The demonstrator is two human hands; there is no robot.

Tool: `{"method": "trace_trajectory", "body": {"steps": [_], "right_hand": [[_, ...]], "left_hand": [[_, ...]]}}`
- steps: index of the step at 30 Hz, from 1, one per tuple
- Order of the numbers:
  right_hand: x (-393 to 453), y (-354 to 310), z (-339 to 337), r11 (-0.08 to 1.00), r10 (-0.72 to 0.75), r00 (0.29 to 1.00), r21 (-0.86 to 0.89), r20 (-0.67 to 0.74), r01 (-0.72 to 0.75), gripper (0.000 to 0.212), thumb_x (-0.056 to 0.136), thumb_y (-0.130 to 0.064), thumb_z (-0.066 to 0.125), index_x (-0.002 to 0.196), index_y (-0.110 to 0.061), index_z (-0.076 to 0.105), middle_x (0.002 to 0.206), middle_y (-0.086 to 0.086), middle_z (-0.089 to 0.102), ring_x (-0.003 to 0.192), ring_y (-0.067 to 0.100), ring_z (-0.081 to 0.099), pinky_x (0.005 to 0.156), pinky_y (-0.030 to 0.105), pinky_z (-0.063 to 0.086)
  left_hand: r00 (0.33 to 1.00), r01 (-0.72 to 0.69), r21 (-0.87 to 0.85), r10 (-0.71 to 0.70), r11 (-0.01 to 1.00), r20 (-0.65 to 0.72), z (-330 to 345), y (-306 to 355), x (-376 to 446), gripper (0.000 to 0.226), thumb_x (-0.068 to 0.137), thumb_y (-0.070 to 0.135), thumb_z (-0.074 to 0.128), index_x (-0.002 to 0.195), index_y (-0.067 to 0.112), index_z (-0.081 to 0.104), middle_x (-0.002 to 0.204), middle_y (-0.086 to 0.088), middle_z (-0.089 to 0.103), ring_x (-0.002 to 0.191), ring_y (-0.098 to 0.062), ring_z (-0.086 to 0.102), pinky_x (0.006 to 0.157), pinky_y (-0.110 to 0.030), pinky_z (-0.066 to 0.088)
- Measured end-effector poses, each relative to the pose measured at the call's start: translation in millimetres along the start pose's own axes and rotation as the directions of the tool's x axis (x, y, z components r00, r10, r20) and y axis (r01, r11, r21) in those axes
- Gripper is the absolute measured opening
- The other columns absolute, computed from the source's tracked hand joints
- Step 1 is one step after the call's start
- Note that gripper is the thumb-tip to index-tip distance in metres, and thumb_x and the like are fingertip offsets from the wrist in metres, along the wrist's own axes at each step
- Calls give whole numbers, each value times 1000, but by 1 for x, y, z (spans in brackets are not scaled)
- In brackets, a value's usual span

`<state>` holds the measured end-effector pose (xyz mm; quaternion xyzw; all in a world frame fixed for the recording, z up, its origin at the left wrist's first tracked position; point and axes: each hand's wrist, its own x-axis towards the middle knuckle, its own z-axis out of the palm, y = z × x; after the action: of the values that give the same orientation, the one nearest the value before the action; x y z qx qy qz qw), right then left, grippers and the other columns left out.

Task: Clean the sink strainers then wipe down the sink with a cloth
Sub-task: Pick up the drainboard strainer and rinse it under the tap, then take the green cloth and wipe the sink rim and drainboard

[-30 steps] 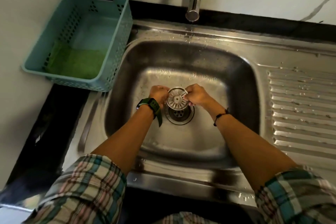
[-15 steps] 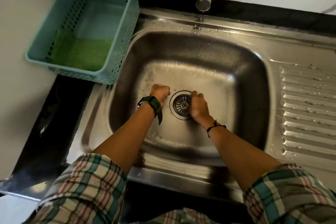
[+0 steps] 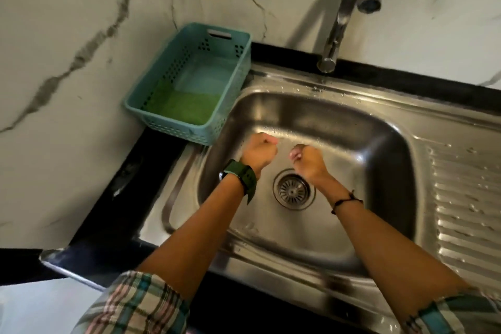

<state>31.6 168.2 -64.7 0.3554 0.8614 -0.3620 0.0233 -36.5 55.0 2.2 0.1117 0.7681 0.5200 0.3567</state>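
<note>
Two hands reach into one steel sink (image 3: 320,117) set in a black counter (image 3: 108,214). The left hand (image 3: 259,153) is curled into a loose fist above the far left part of the basin, and nothing shows inside it. The right hand (image 3: 306,160) is also curled, fingers folded in, just right of the left one; the two hands are near each other but apart, with a gap of bare steel between them. Whether the right hand pinches anything small cannot be told.

One strainer (image 3: 293,191) is in view. It sits seated in the drain at the middle of the basin floor, on the near side of both hands and touched by neither. The right wrist passes just beside it on the right.

The left wrist carries one dark green watch (image 3: 241,176); the right wrist carries one thin black cord (image 3: 345,201). Both forearms are bare, and two plaid sleeves (image 3: 135,304) show at the near edge.

One teal basket (image 3: 189,84) stands on the counter at the far left corner of the sink, against the marbled wall (image 3: 81,35). One green cloth (image 3: 187,108) lies flat in its near end. One steel tap (image 3: 344,8) rises at the far side, its spout over the basin's far rim. A ribbed draining board (image 3: 466,198), dotted with water drops, spreads to the right.
</note>
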Motion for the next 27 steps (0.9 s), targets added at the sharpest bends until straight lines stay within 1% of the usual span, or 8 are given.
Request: {"method": "trace_trajectory", "body": {"steps": [4, 7, 11, 16, 19, 22, 25, 27], "right_hand": [[9, -87, -57, 957, -220, 943, 133, -249, 258, 27, 77, 11, 51, 88, -6, 70, 93, 11, 71, 83, 15, 60, 83, 26, 47], [4, -153, -93, 872, -352, 894, 251, -278, 421, 28, 80, 12, 48, 83, -9, 67, 78, 3, 67, 75, 19, 63, 76, 34, 54], [-2, -206, -119, 857, -414, 866, 200, -281, 475, 28, 84, 9, 47, 77, -11, 65, 72, 3, 65, 59, 17, 62, 58, 30, 57], [5, -225, -109, 915, -394, 916, 60, -79, 399, 13, 88, -5, 54, 84, -3, 66, 88, 20, 70, 71, 28, 68, 72, 38, 58], [5, -249, -85, 839, -544, 839, -20, 26, 544, 15, 87, -7, 55, 91, -4, 69, 98, 15, 70, 86, 27, 67, 80, 35, 54], [4, -275, -59, 740, -626, 744, -123, 235, 662, 20, 84, -6, 55, 95, -2, 70, 102, 15, 70, 92, 26, 63, 78, 32, 47], [12, -284, -33, 753, -507, 733, -182, 453, 633, 17, 84, -5, 53, 84, 8, 65, 87, 24, 66, 74, 31, 57, 64, 36, 43], [19, -279, -21, 734, -423, 718, -256, 553, 629, 14, 87, -8, 49, 88, -1, 62, 92, 20, 63, 79, 25, 52, 68, 35, 40]], "left_hand": [[973, -183, 70, 191, 981, -130, -36, 41, -14, 24, 81, 0, 49, 73, 18, 62, 84, -5, 60, 77, -14, 53, 73, -28, 43], [940, -286, 17, 283, 958, -190, -67, 76, -32, 21, 81, -2, 52, 91, 12, 64, 88, -3, 62, 81, -13, 55, 73, -23, 43], [942, -305, -134, 278, 943, -190, -95, 100, -58, 20, 83, -4, 50, 85, 13, 62, 80, -1, 61, 79, -12, 57, 68, -17, 46], [948, -280, -200, 238, 939, -212, -105, 102, -69, 22, 85, -7, 46, 91, 7, 61, 87, -8, 61, 88, -20, 57, 85, -30, 48], [943, -240, -252, 164, 937, -289, -112, 94, -68, 21, 85, -5, 46, 82, 9, 61, 85, -9, 60, 87, -22, 54, 76, -28, 45], [934, -209, -349, 80, 913, -349, -122, 80, -65, 22, 85, -5, 47, 73, 10, 57, 80, -10, 56, 85, -23, 51, 75, -31, 42], [927, -178, -439, 0, 880, -375, -130, 65, -63, 18, 86, -4, 47, 76, 9, 55, 86, -13, 55, 87, -24, 52, 80, -32, 44], [930, -181, -501, -19, 846, -368, -133, 58, -62, 14, 90, 0, 46, 87, 7, 58, 86, -9, 60, 83, -19, 57, 75, -23, 48]]}}
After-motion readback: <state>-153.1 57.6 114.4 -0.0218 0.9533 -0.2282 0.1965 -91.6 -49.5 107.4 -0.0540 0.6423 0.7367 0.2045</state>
